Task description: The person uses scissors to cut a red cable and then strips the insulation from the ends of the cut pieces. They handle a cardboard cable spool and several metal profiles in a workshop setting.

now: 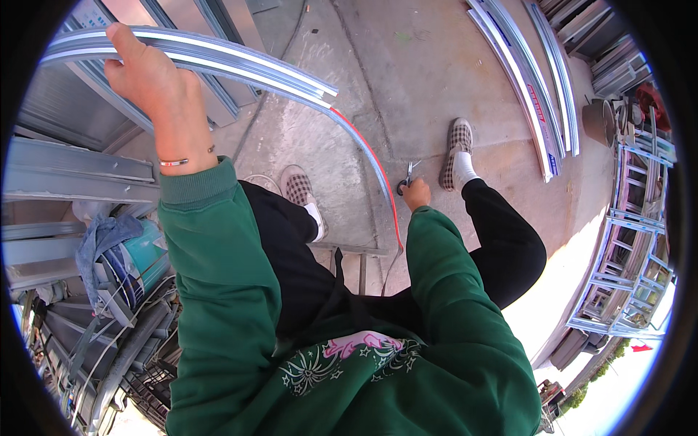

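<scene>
My left hand [149, 81] is closed around long silver metal profiles [254, 71] with white stripes, at the upper left. Its thumb lies over the top edge, and most of its fingers are hidden. From the profiles' right end a thin red-and-grey strip [372, 154] curves down toward my lap. My right hand [416, 196], low between my feet and just right of that strip, grips scissors [408, 174] with black handles. Their metal blades stick out beyond the fingers, away from me, apart from the strip.
More metal profiles [520, 87] lie on the concrete floor [414, 65] at the upper right, near a bucket [599, 121]. Metal racks [622, 240] stand at right. Scrap and a blue cloth [102, 243] crowd the left. A bench frame [349, 249] is below me.
</scene>
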Demonstrator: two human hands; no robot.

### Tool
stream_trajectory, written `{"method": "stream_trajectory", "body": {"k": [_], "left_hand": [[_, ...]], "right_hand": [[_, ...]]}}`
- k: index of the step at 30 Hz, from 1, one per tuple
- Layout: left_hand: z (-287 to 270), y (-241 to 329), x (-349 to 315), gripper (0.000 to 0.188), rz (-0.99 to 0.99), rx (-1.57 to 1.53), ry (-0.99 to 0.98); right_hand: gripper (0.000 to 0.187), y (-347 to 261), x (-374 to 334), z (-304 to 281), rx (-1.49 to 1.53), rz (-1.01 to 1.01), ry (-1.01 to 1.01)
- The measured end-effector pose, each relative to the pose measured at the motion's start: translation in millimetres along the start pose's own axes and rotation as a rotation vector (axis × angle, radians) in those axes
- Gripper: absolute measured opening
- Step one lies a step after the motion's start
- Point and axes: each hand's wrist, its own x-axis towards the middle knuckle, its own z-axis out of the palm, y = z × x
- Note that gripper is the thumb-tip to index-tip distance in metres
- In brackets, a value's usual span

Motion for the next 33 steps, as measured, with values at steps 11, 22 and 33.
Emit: {"method": "stream_trajectory", "body": {"k": [11, 22, 33], "left_hand": [[11, -8, -10, 0.034, -0.002, 0.009, -0.045], [19, -10, -16, 0.038, 0.14, 0.028, 0.093], [27, -12, -26, 0.043, 0.071, -0.087, 0.082]], "right_hand": [[0.036, 11, 1, 21, 0.014, -0.01, 0.142], [0.024, -148, -65, -183, 1.42, -0.385, 0.342], [0.063, -227, -197, -209, 1.399, -0.537, -0.516]]}}
